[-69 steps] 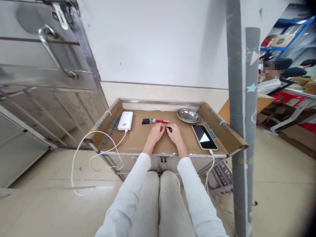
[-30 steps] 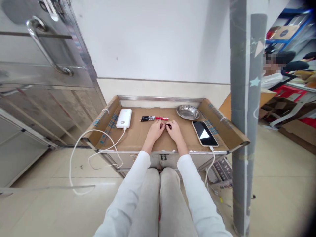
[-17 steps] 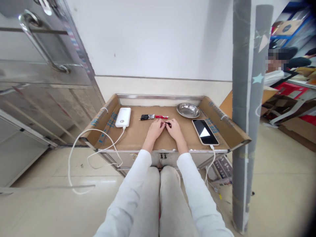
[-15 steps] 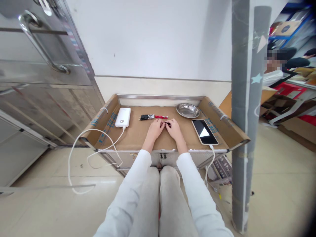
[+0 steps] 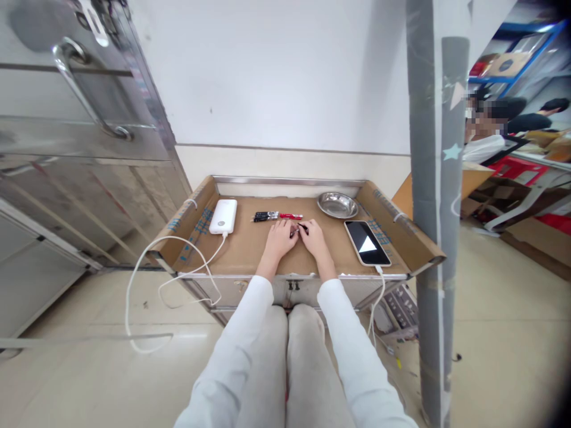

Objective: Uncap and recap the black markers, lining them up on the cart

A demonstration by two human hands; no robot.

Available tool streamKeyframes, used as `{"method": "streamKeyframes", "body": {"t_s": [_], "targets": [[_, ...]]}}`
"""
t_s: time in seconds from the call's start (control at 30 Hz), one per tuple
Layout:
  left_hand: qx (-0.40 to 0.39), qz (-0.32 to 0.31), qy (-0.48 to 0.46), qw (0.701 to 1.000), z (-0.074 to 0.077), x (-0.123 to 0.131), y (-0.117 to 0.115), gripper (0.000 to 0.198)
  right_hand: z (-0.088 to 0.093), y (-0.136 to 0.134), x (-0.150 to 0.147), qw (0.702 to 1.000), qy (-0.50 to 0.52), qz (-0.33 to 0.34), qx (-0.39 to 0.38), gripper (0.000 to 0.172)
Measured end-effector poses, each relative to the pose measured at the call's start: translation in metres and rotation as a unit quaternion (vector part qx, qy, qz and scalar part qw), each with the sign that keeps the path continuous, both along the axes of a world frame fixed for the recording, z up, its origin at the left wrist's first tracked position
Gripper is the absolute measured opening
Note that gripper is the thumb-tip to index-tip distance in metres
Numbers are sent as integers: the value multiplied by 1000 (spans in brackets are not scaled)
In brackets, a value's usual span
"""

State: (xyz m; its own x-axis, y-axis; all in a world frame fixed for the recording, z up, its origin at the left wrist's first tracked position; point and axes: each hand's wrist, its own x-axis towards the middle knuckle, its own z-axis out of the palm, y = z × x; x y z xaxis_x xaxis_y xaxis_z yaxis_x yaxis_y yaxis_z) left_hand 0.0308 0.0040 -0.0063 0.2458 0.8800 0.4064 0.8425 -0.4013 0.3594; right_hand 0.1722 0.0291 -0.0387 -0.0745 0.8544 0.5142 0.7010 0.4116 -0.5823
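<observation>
So, small fiddly hand work here. A slim dark piece [image 5: 304, 227] is held low over the near-middle of the cardboard-lined surface [image 5: 245, 249], right between the two hands. It's pinched in the fingertips of the right hand [image 5: 314, 239], so that grip is closed on it. The left hand [image 5: 280, 239] is curled in close from the other side, with another bit of dark showing at its fingertips. Whether that's the same piece, or whether anything is really gripped there, can't be told at this size.

The step in hand looks like close two-handed fingertip handling, with both wrists kept low near the surface. For the next move, what seems to be called for is a steady right pinch and small finger adjustments, since a part that thin could easily be dropped.

Just beyond the hands, a few black pens [image 5: 264, 217] are lined up, with a red pen [image 5: 291, 216] just to their right. A white power bank [image 5: 223, 216] is set at left, a shiny metal dish [image 5: 338, 205] at far right, and a smartphone [image 5: 367, 243] at near right, with a white cable [image 5: 379, 270] plugged in.
</observation>
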Motion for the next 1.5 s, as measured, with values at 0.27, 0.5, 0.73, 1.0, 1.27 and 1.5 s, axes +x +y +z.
{"method": "streamKeyframes", "body": {"t_s": [0.27,0.5,0.73,1.0,1.27,1.5], "targets": [[39,18,-7,999,-10,-1,7,18,-5,2,1,1000,-13,-3,21,33],[51,63,30,996,-10,-2,5,19,-2,-1,-1,998,-43,-29,36,35],[31,156,51,986,-6,-3,-4,25,1,-5,-1,997,-70,-29,26,32],[-8,200,24,980,-3,-3,-7,29,4,-7,-2,996,-80,-26,19,28],[-33,99,8,995,-3,-3,-3,26,6,-8,-3,997,-76,-21,17,29],[41,78,-163,983,-22,-6,11,20,2,-6,-2,996,-76,-41,35,31]]}}
